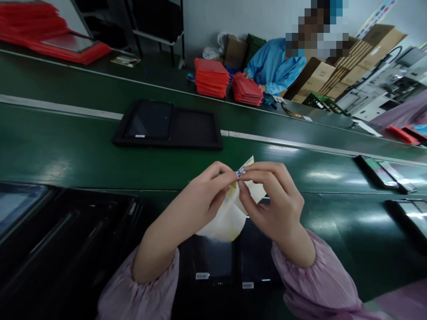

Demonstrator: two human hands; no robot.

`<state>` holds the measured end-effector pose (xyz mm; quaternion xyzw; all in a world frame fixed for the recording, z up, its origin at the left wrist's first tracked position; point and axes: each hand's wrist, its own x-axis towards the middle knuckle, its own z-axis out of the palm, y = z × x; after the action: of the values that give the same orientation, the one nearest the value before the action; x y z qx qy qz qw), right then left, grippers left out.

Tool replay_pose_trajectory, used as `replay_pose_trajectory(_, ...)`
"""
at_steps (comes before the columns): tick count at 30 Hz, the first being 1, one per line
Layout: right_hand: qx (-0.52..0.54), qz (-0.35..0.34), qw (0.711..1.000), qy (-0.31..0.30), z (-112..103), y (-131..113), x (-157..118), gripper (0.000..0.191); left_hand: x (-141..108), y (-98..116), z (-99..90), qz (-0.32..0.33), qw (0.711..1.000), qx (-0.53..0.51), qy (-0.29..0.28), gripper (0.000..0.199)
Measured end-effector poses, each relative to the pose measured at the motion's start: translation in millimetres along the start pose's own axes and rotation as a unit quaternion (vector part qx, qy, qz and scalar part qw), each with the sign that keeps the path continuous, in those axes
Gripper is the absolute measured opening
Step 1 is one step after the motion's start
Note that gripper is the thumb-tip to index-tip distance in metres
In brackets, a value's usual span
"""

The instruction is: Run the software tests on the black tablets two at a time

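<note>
In the head view, a small blue-printed label (240,173) is pinched at the centre between the left hand (196,198) and the right hand (271,204), both with fingers pressed together, and a crumpled white film (225,220) hangs beneath it. A black tablet (210,262) is seen at 6 o'clock on the green conveyor belt (66,151), and a black tablet case (167,124) lies at 12 o'clock.

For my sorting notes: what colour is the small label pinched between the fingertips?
The label is white with blue marks, shown best in the head view.
</note>
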<state>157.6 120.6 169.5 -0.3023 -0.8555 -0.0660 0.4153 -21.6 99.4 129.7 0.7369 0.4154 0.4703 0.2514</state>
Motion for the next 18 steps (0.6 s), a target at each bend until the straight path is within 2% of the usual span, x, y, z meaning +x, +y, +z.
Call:
replay_pose_trajectory(3, 0.029, -0.003, 0.997, -0.069, -9.4, 3.7, -1.5, 0.015, -0.5, -2.4, -3.8, 0.0, 1.0, 0.007, -0.012, 0.034)
replay_pose_trajectory(8, 0.026, -0.03, 0.99, -0.137, -28.4, 15.9, 7.7, 0.022, -3.5, -3.9, -2.5, -0.016, 0.998, 0.018, -0.051, 0.033)
replay_pose_trajectory(12, 0.005, -0.067, 0.977, -0.204, -40.0, 17.3, 21.8, 0.011, -4.2, 1.2, 2.8, -0.02, 0.997, 0.023, -0.067, 0.037)
replay_pose_trajectory(15, -0.017, -0.052, 0.979, -0.198, -47.1, 11.3, 18.9, 0.014, -1.0, 4.1, 0.8, -0.035, 0.998, 0.024, -0.05, 0.037)
replay_pose_trajectory(16, -0.013, -0.029, 0.983, -0.179, -47.8, 8.3, 12.6, 0.013, 0.3, 3.3, -1.8, -0.044, 0.998, 0.031, -0.038, 0.038)
replay_pose_trajectory(18, 0.019, 0.07, 0.989, -0.126, -45.6, 0.4, -9.8, 0.01, 1.1, -2.7, -9.9, -0.088, 0.995, 0.049, 0.0, 0.041)
